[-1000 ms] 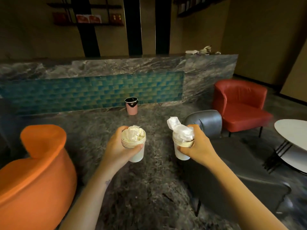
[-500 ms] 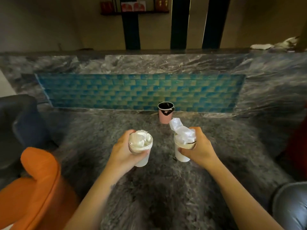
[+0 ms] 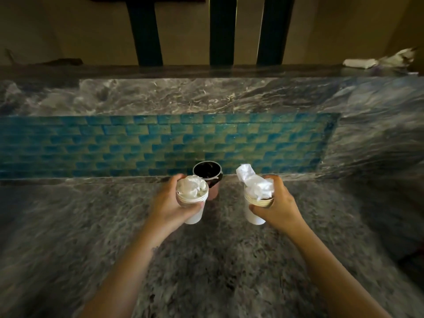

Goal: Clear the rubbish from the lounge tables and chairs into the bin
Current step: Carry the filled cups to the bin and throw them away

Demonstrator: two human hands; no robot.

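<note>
My left hand (image 3: pixel 169 203) grips a stack of white paper cups (image 3: pixel 193 213) stuffed with crumpled tissue. My right hand (image 3: pixel 276 204) grips a second stack of white paper cups (image 3: pixel 252 215), with white tissue and wrapping sticking out of its top. Straight ahead on the floor stands a small pink bin (image 3: pixel 207 175) with a black liner, open at the top. It sits against the base of the tiled counter front, just beyond and between the two cup stacks. The left stack overlaps the bin's near rim in view.
A grey shaggy rug (image 3: pixel 206 271) covers the floor under my arms. A marble counter (image 3: pixel 206 97) with a blue tiled panel (image 3: pixel 160 143) runs across ahead. More white crumpled litter (image 3: pixel 380 61) lies on the counter top at the far right.
I have walked closer to the bin, which now looks larger and sits right beyond the cups. The orange and dark chairs have left the view. Both hands still hold their cups.
</note>
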